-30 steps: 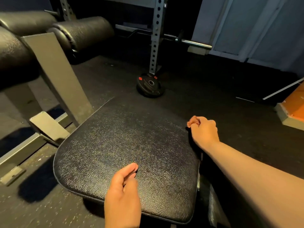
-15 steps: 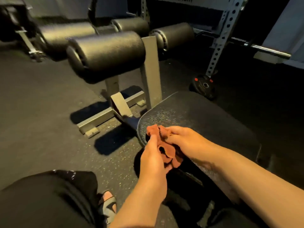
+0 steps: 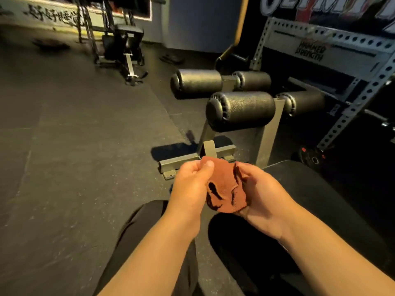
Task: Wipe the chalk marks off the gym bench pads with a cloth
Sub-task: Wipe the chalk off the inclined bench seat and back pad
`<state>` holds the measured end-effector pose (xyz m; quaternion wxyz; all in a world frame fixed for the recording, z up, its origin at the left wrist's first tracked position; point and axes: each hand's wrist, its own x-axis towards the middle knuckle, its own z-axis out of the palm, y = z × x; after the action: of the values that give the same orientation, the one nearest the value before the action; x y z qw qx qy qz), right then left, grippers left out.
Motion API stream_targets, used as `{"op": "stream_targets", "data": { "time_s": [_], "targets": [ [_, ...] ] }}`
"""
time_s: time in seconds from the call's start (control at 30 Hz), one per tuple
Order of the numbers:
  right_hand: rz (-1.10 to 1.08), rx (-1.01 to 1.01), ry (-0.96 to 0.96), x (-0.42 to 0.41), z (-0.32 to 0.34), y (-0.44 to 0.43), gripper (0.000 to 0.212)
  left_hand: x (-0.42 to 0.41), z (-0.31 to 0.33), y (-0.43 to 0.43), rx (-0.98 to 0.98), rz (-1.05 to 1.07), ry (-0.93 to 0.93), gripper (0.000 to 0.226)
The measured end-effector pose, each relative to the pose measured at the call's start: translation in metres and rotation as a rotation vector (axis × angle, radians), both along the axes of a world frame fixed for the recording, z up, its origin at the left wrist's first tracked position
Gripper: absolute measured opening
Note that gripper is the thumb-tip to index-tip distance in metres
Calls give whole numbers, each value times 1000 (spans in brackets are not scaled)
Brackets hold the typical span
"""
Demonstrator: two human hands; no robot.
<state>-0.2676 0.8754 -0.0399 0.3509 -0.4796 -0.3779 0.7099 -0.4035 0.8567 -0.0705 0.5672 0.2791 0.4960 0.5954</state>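
Your cloth: rust-orange knit, crumpled into loose wad with dark folds, held in air between both hands, left of flat black bench pad. Long axis runs away from you, far end pointing toward roller pads.

Your left hand: thumb and curled fingers pinching cloth's far left edge.

Your right hand: cupped round cloth's right side, fingers curled behind it.

Roller pads: black cylinders, pebbled leather-look skin, stitched round ends, axes lying left-right on grey steel frame. Speckled rubber floor below.
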Motion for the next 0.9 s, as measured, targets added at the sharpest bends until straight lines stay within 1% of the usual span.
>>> {"op": "stream_targets", "data": {
  "time_s": [0.03,0.07,0.1,0.2,0.23,0.27,0.3,0.33,0.37,0.4,0.47,0.5,0.53,0.57,0.63,0.67,0.7,0.77,0.8,0.83,0.87,0.9],
  "targets": [
    [79,22,-23,-10,6,0,37,-16,8,-2,37,-1,24,15],
    [131,61,-63,-21,12,1,36,-30,16,-4,68,-3,37,14],
    [136,105,-104,-31,16,5,32,-44,22,-4,89,2,38,14],
    [65,167,-121,-64,22,21,33,-81,30,-2,127,82,40,11],
    [34,177,-95,-74,25,25,39,-92,30,0,146,113,43,13],
    [0,191,-73,-82,24,30,53,-101,30,3,175,130,41,18],
    [-9,209,-53,-90,23,35,62,-110,29,6,206,130,42,26],
    [7,231,-33,-97,21,39,66,-117,27,9,236,113,51,36],
    [39,252,-14,-103,21,41,66,-124,26,12,266,84,79,45],
    [90,270,-2,-107,20,44,59,-129,25,16,294,51,134,50],
    [219,298,-19,-110,13,53,45,-139,24,25,327,4,314,54],
    [289,331,-65,-111,11,56,44,-143,24,29,320,-4,413,54],
    [345,404,-163,-111,7,63,44,-148,25,34,303,-6,519,53],
    [370,505,-302,-113,5,68,40,-152,27,38,283,-2,645,52],
    [339,695,-550,-119,4,82,27,-160,30,47,228,12,966,47],
    [339,746,-617,-121,4,88,22,-165,31,50,204,12,1113,41],
    [353,783,-664,-124,4,93,25,-170,31,53,186,-4,1218,33],
    [375,846,-718,-128,3,101,36,-181,34,58,139,-33,1292,15],
    [392,839,-653,-131,6,101,34,-186,35,58,115,-27,1282,7],
    [411,769,-514,-133,10,99,29,-191,38,56,100,-12,1230,4],
    [425,665,-351,-135,12,97,23,-193,40,51,100,8,1118,8],
    [434,556,-213,-139,16,94,20,-194,44,44,115,26,965,10]
  ]
}}
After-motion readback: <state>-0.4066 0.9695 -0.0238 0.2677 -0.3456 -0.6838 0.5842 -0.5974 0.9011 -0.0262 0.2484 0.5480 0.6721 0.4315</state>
